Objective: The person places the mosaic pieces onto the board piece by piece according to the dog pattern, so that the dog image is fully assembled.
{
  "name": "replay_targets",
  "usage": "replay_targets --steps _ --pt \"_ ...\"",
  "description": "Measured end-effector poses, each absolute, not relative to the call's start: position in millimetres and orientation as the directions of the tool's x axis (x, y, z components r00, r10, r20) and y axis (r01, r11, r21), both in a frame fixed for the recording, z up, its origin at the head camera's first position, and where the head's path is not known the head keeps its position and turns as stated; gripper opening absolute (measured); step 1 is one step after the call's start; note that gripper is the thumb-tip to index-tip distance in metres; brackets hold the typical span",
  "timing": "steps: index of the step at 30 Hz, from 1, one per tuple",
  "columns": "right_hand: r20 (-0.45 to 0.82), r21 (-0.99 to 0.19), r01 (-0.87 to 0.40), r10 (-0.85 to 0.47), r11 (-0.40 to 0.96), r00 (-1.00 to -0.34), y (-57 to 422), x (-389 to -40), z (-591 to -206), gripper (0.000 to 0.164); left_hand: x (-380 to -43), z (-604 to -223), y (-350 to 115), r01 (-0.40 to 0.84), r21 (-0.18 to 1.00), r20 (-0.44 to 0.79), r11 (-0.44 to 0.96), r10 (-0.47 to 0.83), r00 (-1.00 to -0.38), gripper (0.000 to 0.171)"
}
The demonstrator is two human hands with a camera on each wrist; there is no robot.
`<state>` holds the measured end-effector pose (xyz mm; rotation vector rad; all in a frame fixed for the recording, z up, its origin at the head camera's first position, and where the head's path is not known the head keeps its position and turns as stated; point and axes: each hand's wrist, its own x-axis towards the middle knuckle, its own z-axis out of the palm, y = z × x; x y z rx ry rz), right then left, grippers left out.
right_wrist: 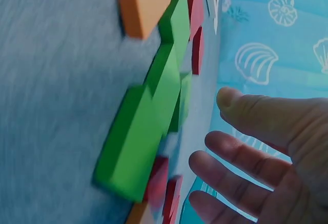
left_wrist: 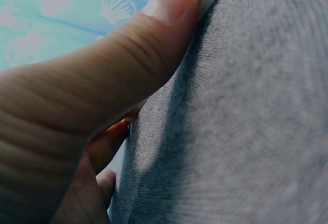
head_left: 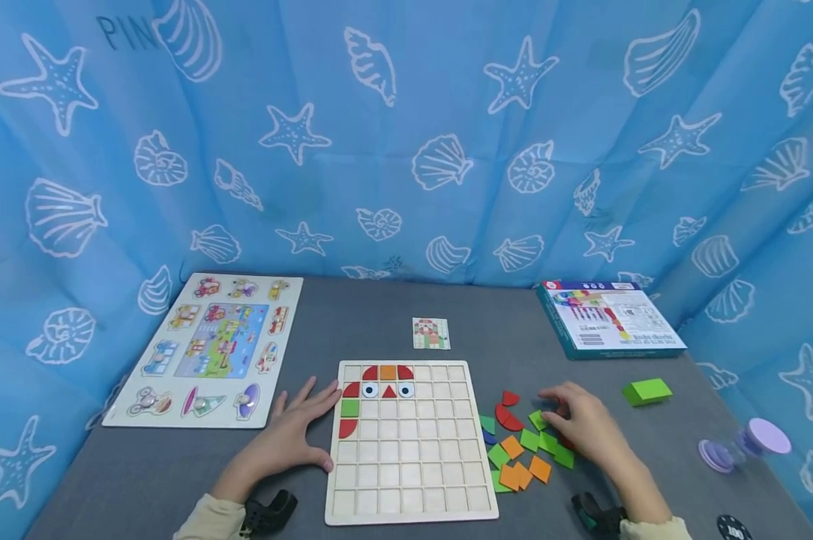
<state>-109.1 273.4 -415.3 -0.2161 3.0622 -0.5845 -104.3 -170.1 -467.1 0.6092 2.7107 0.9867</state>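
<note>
A pale wooden grid board (head_left: 409, 455) lies before me. Its upper left cells hold red curved pieces, an orange square (head_left: 388, 372), two round eye pieces, a red triangle (head_left: 388, 392) and a green square (head_left: 349, 408). My left hand (head_left: 292, 431) rests at the board's left side with fingers spread, the thumb (left_wrist: 171, 3) touching the edge. Beside the loose pieces on the right hovers my right hand (head_left: 585, 421); in its wrist view the fingers are loosely bent, the thumb apart, nothing held. Nearest to it are green squares (right_wrist: 136, 142) and red pieces (right_wrist: 197, 49), partly covered by the hand in the head view.
Orange squares (head_left: 540, 469) and blue pieces lie among the loose pile. A small picture card (head_left: 430, 333) is beyond the board. At left lies a vehicle knob puzzle (head_left: 207, 352); at right are a flat box (head_left: 609, 319), a green block (head_left: 647, 391) and a purple sand timer (head_left: 744, 445).
</note>
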Motion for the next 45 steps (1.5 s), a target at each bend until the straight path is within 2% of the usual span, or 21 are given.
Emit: replay_targets --steps 10,19,24,34,45 --pt "-0.043 -0.414 -0.176 -0.212 0.893 -0.976 241.0 -113.0 -417.3 0.025 -105.0 -469.2 -171.8 0.305 0.645 -0.054 0.700 0.441 -0.896 0.108" --pt "-0.107 -0.315 -0.184 -0.228 0.931 -0.968 220.4 -117.9 -419.6 0.028 -106.5 -468.8 -169.9 0.310 0.637 -0.056 0.706 0.444 -0.894 0.108" --pt "-0.097 -0.269 -0.201 -0.234 0.942 -0.967 212.6 -118.0 -422.1 0.029 -105.9 -466.7 -168.8 0.303 0.636 -0.062 0.710 0.437 -0.897 0.108" --pt "-0.091 -0.288 -0.201 -0.236 0.936 -0.968 210.8 -122.4 -423.2 0.020 -105.0 -466.0 -169.1 0.297 0.634 -0.063 0.714 0.431 -0.900 0.108" --pt "-0.068 -0.197 -0.255 -0.272 0.947 -0.960 213.3 -125.3 -424.7 0.019 -104.6 -464.7 -168.3 0.294 0.638 -0.063 0.712 0.429 -0.901 0.108"
